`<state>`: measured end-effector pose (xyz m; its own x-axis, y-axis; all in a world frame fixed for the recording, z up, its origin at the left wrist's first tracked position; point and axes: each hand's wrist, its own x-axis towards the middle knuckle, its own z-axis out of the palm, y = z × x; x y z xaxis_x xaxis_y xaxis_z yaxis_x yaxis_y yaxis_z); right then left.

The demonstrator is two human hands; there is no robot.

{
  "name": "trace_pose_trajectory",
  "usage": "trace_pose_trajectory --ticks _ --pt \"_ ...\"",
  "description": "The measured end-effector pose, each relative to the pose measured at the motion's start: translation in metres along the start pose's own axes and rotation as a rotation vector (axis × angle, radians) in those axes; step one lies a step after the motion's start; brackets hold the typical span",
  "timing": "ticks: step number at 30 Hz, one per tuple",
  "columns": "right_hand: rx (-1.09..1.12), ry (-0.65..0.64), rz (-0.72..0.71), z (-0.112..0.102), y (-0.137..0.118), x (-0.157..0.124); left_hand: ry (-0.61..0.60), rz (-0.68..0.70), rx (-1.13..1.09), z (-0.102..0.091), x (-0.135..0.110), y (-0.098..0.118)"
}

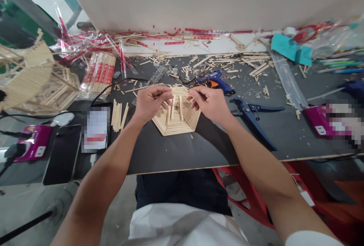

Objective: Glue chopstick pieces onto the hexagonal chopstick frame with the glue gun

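Observation:
A many-sided frame of stacked wooden sticks (179,127) lies on the dark table, with upright sticks (172,109) standing in its middle. At its far side, my left hand (153,102) is closed in a pinch at the left end of a short pale wooden stick (180,91). My right hand (209,102) pinches at the right end of that stick, its fingers curled. The fingertips partly cover the stick's ends. Just beyond my right hand is a blue glue gun (217,79). A blue-handled cutter (253,119) lies to the right of that hand.
Loose sticks (119,115) and two phones (63,155) lie at left, near a purple power strip (35,141). Behind them are bundled sticks (99,71) and a larger stick model (36,79). Offcuts (227,58) litter the back. Another purple strip (315,119) is at right.

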<state>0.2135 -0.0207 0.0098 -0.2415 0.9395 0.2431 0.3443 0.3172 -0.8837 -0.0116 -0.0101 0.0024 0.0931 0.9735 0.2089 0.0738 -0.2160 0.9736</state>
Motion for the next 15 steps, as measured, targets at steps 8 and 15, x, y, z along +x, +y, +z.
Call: trace_pose_trajectory --ticks 8,15 --pt "0.143 0.057 0.134 -0.011 0.015 0.007 0.075 0.032 0.009 -0.005 0.002 0.004" --pt "-0.005 0.055 -0.057 -0.01 0.011 0.005 0.068 0.009 0.001 -0.002 0.002 0.001"
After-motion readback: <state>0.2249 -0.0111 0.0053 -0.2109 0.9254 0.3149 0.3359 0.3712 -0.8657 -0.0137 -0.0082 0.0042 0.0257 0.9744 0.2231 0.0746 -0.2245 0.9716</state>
